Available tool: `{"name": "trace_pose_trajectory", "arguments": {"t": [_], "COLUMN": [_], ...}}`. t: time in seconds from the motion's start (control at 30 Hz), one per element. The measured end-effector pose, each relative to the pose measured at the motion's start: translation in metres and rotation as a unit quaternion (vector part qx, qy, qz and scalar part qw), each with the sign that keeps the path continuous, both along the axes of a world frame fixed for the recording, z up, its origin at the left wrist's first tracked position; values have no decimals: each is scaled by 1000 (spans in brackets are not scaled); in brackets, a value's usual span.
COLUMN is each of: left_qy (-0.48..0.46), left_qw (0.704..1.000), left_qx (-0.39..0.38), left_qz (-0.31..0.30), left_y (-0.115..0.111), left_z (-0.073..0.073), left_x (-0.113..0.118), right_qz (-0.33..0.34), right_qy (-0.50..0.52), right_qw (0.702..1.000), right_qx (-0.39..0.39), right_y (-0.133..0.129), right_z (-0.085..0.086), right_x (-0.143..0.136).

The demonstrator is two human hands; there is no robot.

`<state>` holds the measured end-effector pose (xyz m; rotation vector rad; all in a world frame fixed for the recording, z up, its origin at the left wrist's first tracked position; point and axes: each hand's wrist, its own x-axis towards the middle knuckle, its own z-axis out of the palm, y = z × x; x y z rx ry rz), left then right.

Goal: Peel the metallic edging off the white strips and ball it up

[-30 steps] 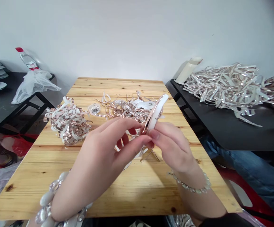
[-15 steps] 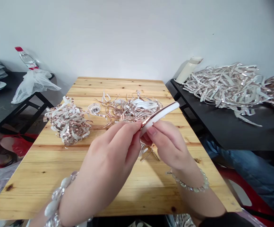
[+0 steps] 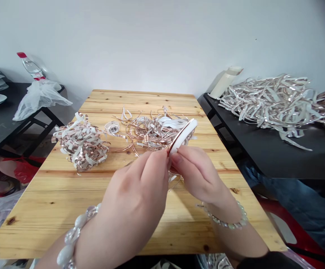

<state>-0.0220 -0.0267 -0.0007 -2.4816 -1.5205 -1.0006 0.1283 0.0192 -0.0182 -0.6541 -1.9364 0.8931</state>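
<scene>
- Wooden worktop is strewn with loose strips toward its far edge.
- Curved strip, white with shiny copper side, is pinched by left hand and right hand.

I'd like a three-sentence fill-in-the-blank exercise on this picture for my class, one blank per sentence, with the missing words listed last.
1. The left hand and right hand hold a strip whose broad visible face is ____.
2. The cap of the bottle is ____.
3. The big pile of strips lies on a black table to the ____ of the wooden table.

Missing words: white; red; right.
</scene>
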Motion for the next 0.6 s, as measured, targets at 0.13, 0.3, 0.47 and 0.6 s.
{"name": "trace_pose_trajectory", "arguments": {"t": [0.13, 0.3, 0.47, 0.6], "left_qy": [4, 3, -29, -83], "left_qw": [1000, 1000, 1000, 995], "left_qx": [-4, 6, 5, -33], "left_qz": [-5, 2, 10, -40], "left_y": [2, 2, 3, 4], "left_z": [-4, -5, 0, 6], "left_x": [1, 4, 3, 0], "right_qz": [-18, -22, -49, -29], "right_qy": [-19, -30, -55, 0], "right_qw": [999, 999, 997, 999], "right_qx": [22, 37, 40, -35], "right_y": [0, -1, -7, -12], "right_z": [2, 2, 5, 9], "right_x": [0, -1, -2, -1]}}
